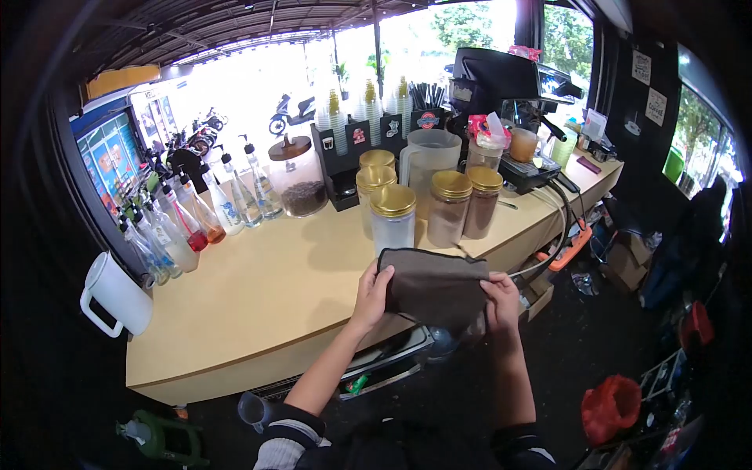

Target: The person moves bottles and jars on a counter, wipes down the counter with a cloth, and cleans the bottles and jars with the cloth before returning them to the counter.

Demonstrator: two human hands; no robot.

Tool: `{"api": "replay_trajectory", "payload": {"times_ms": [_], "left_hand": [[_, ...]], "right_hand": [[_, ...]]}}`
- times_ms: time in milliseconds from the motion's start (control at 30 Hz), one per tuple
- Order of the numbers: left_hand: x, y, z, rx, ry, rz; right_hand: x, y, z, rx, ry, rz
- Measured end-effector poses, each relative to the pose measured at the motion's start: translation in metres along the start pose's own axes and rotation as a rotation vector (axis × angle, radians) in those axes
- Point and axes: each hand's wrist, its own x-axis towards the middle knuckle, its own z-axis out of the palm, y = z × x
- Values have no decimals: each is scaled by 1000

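Note:
A dark grey-brown cloth (435, 288) is stretched between my two hands, over the front edge of the counter (258, 294). My left hand (371, 296) pinches its left side, thumb on top. On the opposite side, my right hand (501, 301) grips the cloth's edge. Just beyond the cloth stand gold-lidded jars: one with pale contents (393, 223), and two with brown powder, a wider jar (450, 211) and a slimmer jar (482, 205). The cloth partly covers the bottom of the pale jar.
Pump syrup bottles (223, 207) line the counter's left side, near a white pitcher (117, 294). A jar of dark beans (301, 188), a cup holder (345, 168) and a clear pitcher (431, 160) stand at the back. An espresso machine (501, 86) is on the right.

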Motion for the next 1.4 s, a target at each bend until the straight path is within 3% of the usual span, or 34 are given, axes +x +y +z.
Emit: {"api": "replay_trajectory", "payload": {"times_ms": [67,133,167,200,267,300,333,400,433,467,500,533,567,600,667,700,767,833,900,967,1000,1067,1133,1200,1233,1333,1367,1400], "left_hand": [[2,0,4,-46,-10,29],[0,-4,25,71,65,52],[-3,-4,34,236,-24,64],[-7,3,44,402,-113,74],[-6,4,54,523,-495,-115],[-6,-21,57,363,-556,20],[-6,-21,59,296,-566,-9],[7,-12,47,445,-392,35],[18,-21,34,570,-137,374],[31,-31,23,644,164,444],[44,-33,18,650,396,478],[60,-37,14,650,394,480],[77,-42,11,753,489,471],[88,-47,8,854,587,460],[101,-56,1,826,533,371],[104,-57,-1,800,476,283],[101,-57,-4,771,459,310],[90,-52,-6,741,438,338],[67,-39,-13,799,237,320],[42,-25,-10,816,156,377],[32,-21,-14,827,72,428],[20,-42,-43,1166,-98,746],[4,-10,-36,830,-37,481],[-1,5,-42,915,-13,530],[-3,14,-46,996,-4,579],[-8,40,-50,1012,106,490],[-3,36,-54,833,113,572],[3,31,-55,835,122,581]], "right_hand": [[-2,4,2,-728,100,-406],[-6,32,2,-720,308,-419],[-13,48,2,-480,263,-127],[-18,63,6,-510,184,-23],[-41,74,39,-89,-17,184],[-47,89,27,237,-142,205],[-48,88,29,563,-268,221],[-32,73,50,132,-267,164],[-30,73,45,-473,-302,-46],[-27,74,39,-1080,-239,-260],[-33,57,48,-404,-172,-46],[-36,48,52,270,-99,164],[-31,51,49,269,-99,162],[-23,57,43,192,-124,94],[-11,50,38,113,-155,26],[-2,38,39,-318,-258,-103],[14,30,44,-749,-358,-237],[37,46,41,-922,-359,-287],[61,62,41,-1091,-356,-336],[56,33,92,-1338,-393,-580],[31,-4,143,-1497,-428,-808],[17,-10,167,-1539,-435,-805],[25,-14,179,-1430,-464,-732],[46,-23,185,-1260,-680,-225],[53,-27,190,-1063,-610,-2],[52,-2,191,-814,-467,53],[32,8,195,-888,-507,-394],[12,12,203,-1170,-458,-745]]}}
